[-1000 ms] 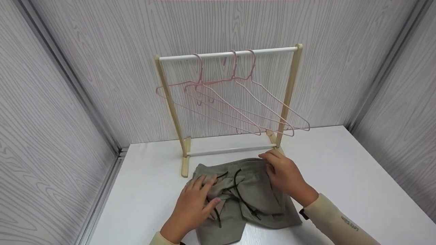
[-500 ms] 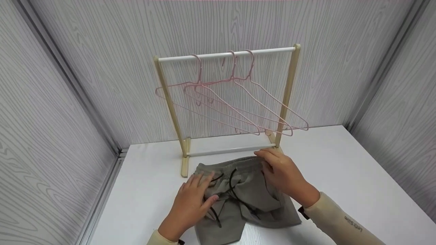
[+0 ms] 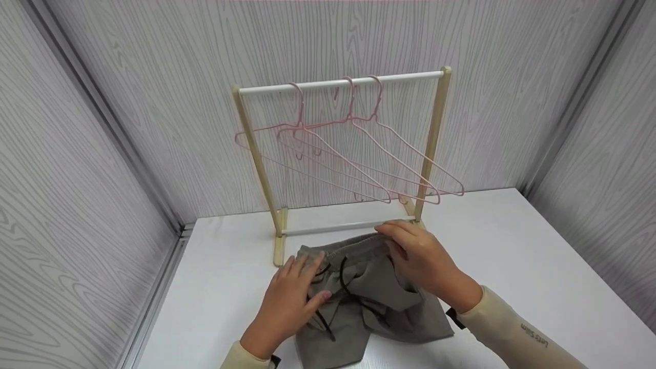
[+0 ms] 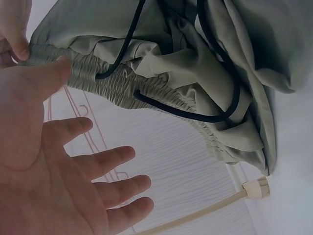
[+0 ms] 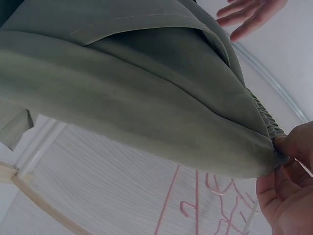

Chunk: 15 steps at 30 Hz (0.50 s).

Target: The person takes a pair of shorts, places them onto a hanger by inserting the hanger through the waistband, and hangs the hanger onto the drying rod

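Note:
Grey-green shorts [image 3: 338,328] with an elastic waistband [image 4: 115,90] and a black drawstring [image 4: 215,117] lie on the table, their waist side partly raised. My right hand [image 3: 425,264] pinches the waistband's right end between thumb and fingers, as the right wrist view shows at the hand [image 5: 291,181]. Over the left part of the shorts is my left hand [image 3: 287,305], its fingers spread and fairly straight. In the left wrist view the left thumb [image 4: 51,76] overlaps the waistband; whether it presses the cloth I cannot tell.
Just behind the shorts stands a small rack with wooden posts [image 3: 434,138] and a white top rail [image 3: 328,83]. Several pink hangers [image 3: 410,148] hang from it. Patterned panels [image 3: 87,205] enclose the white table [image 3: 512,246] at the back and sides.
My right hand has shifted slightly left, bringing the waistband's right end with it. The waistband's upper edge now gapes more. My left hand has stayed nearly in place.

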Each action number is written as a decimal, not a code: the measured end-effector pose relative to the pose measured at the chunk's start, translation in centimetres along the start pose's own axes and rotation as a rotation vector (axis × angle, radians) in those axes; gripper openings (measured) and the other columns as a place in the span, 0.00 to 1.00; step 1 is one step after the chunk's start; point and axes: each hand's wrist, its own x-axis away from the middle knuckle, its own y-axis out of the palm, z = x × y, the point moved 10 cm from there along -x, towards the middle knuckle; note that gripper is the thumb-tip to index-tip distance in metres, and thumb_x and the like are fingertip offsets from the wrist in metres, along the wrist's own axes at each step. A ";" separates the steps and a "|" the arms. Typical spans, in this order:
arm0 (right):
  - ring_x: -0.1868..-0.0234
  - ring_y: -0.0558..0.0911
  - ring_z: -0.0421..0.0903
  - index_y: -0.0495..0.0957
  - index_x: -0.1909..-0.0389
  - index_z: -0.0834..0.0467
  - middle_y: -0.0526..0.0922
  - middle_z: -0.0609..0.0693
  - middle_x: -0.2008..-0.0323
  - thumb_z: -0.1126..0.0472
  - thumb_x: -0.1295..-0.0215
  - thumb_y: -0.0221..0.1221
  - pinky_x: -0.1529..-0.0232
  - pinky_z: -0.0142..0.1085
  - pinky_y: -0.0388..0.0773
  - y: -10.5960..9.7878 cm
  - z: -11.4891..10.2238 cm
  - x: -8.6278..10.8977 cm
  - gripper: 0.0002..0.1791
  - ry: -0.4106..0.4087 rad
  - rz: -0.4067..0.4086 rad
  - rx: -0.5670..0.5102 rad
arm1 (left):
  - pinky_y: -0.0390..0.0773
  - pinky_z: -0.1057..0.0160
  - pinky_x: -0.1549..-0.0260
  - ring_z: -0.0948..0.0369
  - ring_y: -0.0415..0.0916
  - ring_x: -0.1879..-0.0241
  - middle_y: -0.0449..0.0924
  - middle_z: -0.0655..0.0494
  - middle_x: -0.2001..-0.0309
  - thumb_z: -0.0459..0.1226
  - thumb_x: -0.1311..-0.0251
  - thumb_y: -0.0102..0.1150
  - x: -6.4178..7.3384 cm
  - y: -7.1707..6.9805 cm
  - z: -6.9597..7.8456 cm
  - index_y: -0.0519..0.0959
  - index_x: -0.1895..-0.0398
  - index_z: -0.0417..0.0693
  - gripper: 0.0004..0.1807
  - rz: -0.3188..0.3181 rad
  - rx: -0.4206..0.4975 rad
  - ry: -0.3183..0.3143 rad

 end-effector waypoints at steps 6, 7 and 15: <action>0.49 0.89 0.49 0.85 0.40 0.60 0.89 0.54 0.47 0.80 0.38 0.70 0.52 0.42 0.88 -0.4 -0.8 -0.9 0.26 -0.015 -0.004 0.006 | 0.70 0.28 0.29 0.32 0.64 0.21 0.67 0.39 0.20 0.46 0.18 0.58 -0.4 -1.1 1.0 0.60 0.12 0.57 0.36 0.075 -0.042 0.040; 0.50 0.89 0.49 0.85 0.40 0.60 0.89 0.54 0.47 0.80 0.38 0.70 0.52 0.43 0.88 -0.5 -1.0 -1.0 0.26 -0.022 -0.001 0.008 | 0.70 0.29 0.29 0.32 0.64 0.22 0.68 0.39 0.20 0.44 0.18 0.58 -0.5 -1.3 1.2 0.61 0.13 0.57 0.35 0.090 -0.049 0.047; 0.50 0.89 0.50 0.86 0.42 0.60 0.89 0.54 0.49 0.78 0.36 0.70 0.50 0.43 0.88 -1.2 -2.2 -2.0 0.23 -0.064 0.021 0.018 | 0.71 0.32 0.28 0.34 0.67 0.22 0.72 0.40 0.23 0.36 0.20 0.59 -1.0 -2.8 2.4 0.65 0.15 0.53 0.33 0.169 -0.023 0.085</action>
